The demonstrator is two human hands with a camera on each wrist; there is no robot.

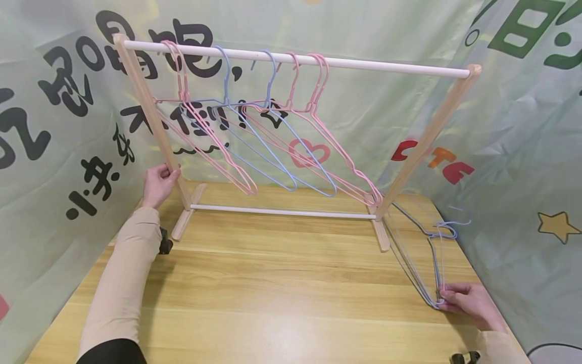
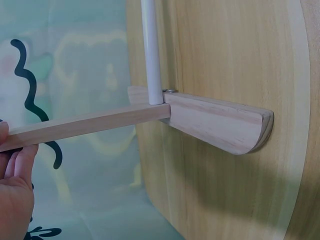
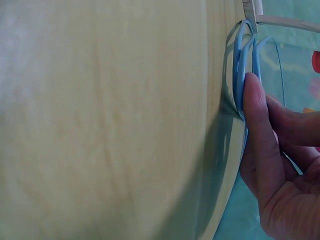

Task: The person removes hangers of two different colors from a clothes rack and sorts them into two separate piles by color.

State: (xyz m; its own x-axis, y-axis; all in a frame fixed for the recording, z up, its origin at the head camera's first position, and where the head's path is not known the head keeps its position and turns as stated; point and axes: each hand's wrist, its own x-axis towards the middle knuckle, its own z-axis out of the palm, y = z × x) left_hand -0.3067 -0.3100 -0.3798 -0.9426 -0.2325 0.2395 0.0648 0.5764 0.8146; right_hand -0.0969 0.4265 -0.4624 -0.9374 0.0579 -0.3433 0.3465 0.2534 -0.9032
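A wooden garment rack with a white top rail stands at the back of the table. My left hand grips its left post partway down; in the left wrist view the fingers lie around the wooden post. At the right, my right hand pinches the near ends of some blue hangers between thumb and fingers. Their hooks point toward the right wall. The right wrist view shows the thumb pressed against the bent blue ends.
Pink hangers hang on the rail at left, two blue hangers in the middle, and more pink hangers to their right. A white lower bar joins the rack's feet. Printed fabric walls enclose the wooden table.
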